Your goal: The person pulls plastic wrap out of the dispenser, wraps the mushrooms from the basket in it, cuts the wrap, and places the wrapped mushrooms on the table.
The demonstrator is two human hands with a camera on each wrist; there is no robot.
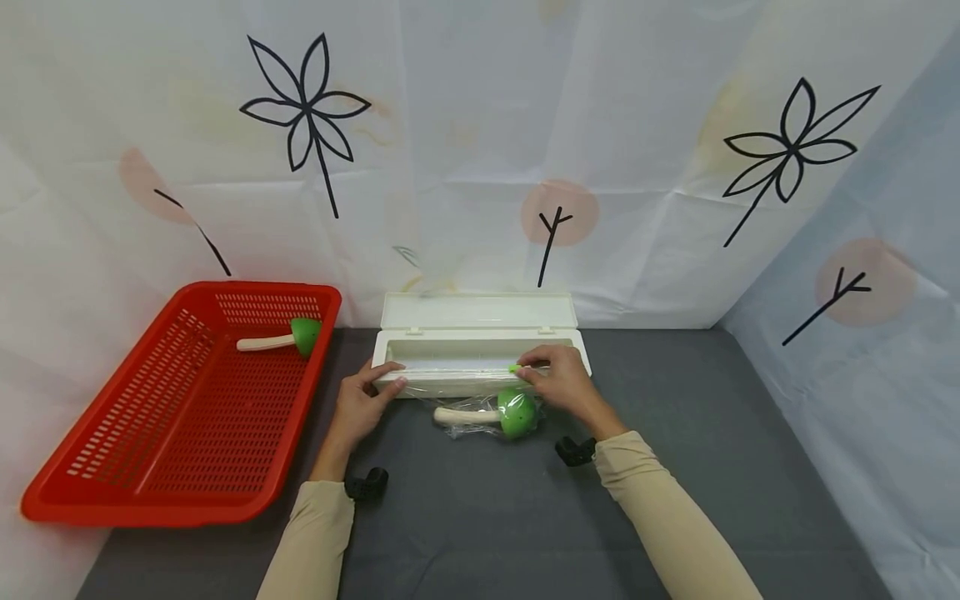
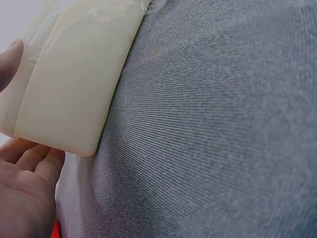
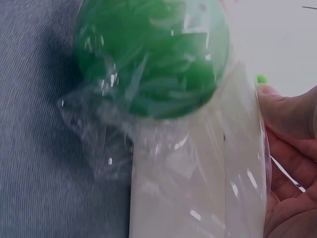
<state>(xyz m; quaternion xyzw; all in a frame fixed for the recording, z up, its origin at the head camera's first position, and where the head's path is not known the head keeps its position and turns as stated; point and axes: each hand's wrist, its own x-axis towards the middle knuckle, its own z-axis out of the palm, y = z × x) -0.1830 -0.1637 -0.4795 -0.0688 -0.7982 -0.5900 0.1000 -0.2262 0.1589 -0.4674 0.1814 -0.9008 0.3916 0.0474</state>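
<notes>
Green-capped mushroom point(image 1: 517, 414) lies on its side on the counter point(image 1: 450, 525), inside clear film point(image 3: 111, 136), just in front of the white box point(image 2: 74, 89); lid point(image 1: 480, 310) open. Left hand point(image 1: 358, 412): thumb and fingers grip the box's left end. Right hand point(image 1: 564, 383): thumb and index finger pinch the small green slider point(image 1: 513, 368) at the box's front edge. Progress (judged): this piece is covered; the film appears to run unbroken from the box edge to the mushroom, so the cut looks unfinished. Whether the wrap is sealed underneath: cannot tell. Second mushroom point(image 1: 305, 336) sits in the red basket point(image 1: 210, 433), no film visible on it; presumably left to do. Labels: no brand or legible writing found.
</notes>
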